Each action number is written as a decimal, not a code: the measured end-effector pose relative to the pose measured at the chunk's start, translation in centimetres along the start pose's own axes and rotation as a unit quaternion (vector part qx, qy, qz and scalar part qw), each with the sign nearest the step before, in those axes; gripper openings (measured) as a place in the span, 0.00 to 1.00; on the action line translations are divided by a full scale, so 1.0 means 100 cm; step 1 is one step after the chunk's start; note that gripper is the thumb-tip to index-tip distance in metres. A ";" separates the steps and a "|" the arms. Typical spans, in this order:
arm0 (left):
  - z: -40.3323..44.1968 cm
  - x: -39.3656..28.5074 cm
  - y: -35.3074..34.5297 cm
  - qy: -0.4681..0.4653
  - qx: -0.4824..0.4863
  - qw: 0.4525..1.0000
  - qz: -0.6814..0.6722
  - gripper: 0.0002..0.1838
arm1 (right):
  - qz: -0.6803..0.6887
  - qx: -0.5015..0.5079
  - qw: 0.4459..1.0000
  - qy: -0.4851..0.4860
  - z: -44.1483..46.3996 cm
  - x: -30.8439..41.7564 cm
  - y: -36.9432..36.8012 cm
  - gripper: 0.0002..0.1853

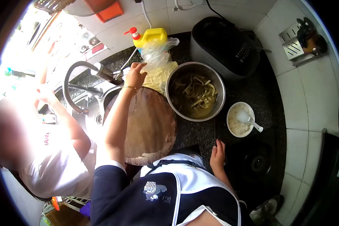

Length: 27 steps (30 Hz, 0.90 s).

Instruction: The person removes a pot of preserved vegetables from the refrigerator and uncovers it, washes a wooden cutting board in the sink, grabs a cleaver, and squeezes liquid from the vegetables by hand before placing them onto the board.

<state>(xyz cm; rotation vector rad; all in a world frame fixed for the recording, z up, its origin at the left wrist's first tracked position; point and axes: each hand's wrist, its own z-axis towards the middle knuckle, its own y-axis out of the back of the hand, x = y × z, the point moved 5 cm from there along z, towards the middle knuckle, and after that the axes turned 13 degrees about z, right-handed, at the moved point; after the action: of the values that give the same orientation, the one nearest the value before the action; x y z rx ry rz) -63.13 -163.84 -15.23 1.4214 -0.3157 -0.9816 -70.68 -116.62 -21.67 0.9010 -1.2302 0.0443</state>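
My left hand (136, 76) reaches over the round wooden chopping board (148, 124) toward the back of the counter, between the tap and a yellow cloth (158, 77). Its fingers are bent and slightly apart, with nothing seen in them. A crumpled clear plastic bag (156, 54) lies just beyond the fingertips. Low at the counter's front, my right hand (217, 155) is closed around what looks like a knife (215, 132), seen edge-on as a thin line. Ahead of it stands a steel bowl (169, 101) with greenish-yellow vegetable strips (203, 94) in liquid.
A white bowl (229, 126) of white grains holds a white spoon (248, 119). Behind are a black appliance (224, 47) and a yellow pump bottle (154, 35). The curved tap (66, 81) overhangs the sink (90, 118). Another person (60, 162) is close on my left.
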 end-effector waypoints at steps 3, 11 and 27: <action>-0.018 0.003 0.026 0.018 -0.117 0.993 -0.025 0.19 | -0.002 0.004 1.000 0.001 0.004 -0.015 -0.005 0.16; -0.145 -0.010 -0.014 -0.017 -0.082 0.996 -0.022 0.11 | -0.132 0.017 0.991 0.016 0.026 -0.027 -0.015 0.17; -0.233 -0.040 -0.007 0.126 -0.029 0.970 -0.206 0.10 | -0.185 0.121 0.950 -0.222 0.115 0.008 0.012 0.19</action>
<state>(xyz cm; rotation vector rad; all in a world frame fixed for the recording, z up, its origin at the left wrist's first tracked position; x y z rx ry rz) -49.21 -145.11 -18.79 1.5706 0.2043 -1.1149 -80.04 -123.19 -19.85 1.3988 -1.4680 -0.3300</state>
